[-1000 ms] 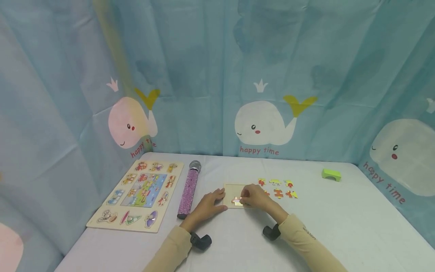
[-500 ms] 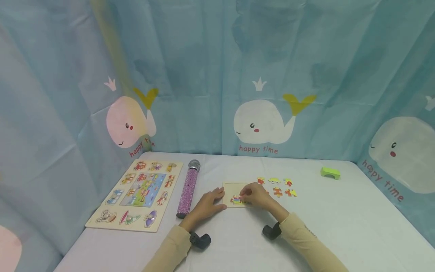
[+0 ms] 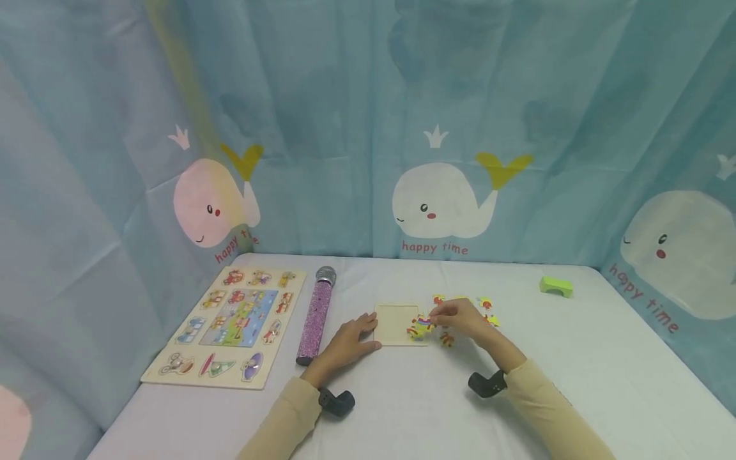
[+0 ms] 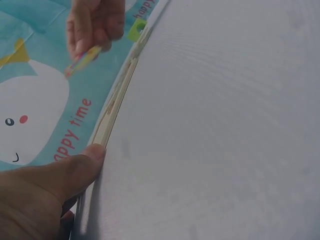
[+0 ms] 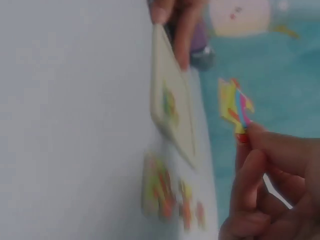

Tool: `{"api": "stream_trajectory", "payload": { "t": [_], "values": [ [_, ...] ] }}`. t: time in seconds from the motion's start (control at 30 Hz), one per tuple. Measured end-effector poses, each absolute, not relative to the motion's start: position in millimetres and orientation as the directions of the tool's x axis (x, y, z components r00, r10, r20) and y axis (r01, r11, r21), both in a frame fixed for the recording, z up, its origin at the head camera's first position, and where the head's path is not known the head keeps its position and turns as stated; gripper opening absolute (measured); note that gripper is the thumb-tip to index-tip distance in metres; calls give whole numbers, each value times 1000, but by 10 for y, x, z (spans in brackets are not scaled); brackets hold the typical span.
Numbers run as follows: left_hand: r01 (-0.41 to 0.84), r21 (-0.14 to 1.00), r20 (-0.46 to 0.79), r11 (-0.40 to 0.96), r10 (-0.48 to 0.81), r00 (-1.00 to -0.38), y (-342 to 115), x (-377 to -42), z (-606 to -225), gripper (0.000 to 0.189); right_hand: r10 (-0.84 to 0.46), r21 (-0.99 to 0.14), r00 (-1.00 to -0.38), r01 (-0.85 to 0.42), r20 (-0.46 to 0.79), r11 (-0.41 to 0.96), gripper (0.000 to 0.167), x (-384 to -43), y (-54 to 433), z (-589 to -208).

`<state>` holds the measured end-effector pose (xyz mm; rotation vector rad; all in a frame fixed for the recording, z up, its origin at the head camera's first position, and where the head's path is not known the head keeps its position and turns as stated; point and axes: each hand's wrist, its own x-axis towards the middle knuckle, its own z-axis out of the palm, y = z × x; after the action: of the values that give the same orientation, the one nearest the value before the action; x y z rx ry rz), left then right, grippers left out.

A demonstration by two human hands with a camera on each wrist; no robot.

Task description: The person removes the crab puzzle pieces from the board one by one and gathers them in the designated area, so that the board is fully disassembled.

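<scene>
Between thumb and fingertips, my right hand (image 3: 462, 317) pinches a jigsaw piece (image 5: 235, 107) with a rainbow stripe on yellow. The piece is raised above the right side of a shallow wooden puzzle tray (image 3: 393, 326). Another coloured piece (image 5: 170, 105) lies on the tray, blurred in the right wrist view. My left hand (image 3: 347, 342) rests at the tray's left edge, thumb and fingers extended and touching it. In the left wrist view its thumb (image 4: 82, 167) presses the edge. Several loose jigsaw pieces (image 3: 447, 338) lie right of the tray, some hidden behind my right hand.
A large wooden peg puzzle board (image 3: 201, 367) lies on the left of the white table (image 3: 425, 409). Between it and my left hand is a pink glittery microphone (image 3: 315, 322). A green arch block (image 3: 556, 286) sits far right. A whale-print curtain (image 3: 322, 160) encloses the back.
My right hand has lifted the rainbow piece off the tray and moved rightward and slightly up with it. The left hand keeps its place at the tray's edge.
</scene>
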<state>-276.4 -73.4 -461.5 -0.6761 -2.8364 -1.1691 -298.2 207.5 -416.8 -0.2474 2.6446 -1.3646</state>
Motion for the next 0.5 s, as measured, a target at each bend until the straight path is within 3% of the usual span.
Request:
{"api": "stream_trajectory", "payload": {
  "t": [0.27,0.5],
  "values": [
    [378,665,153,644,378,-913,-743,-2785,-4620,57,-137,-744,-975,40,-175,667,21,-2852,2704,-4172],
    [377,669,149,640,381,-912,-728,-2793,-4630,57,-102,-712,-972,83,-214,697,16,-2807,2913,-4283]
  ]
}}
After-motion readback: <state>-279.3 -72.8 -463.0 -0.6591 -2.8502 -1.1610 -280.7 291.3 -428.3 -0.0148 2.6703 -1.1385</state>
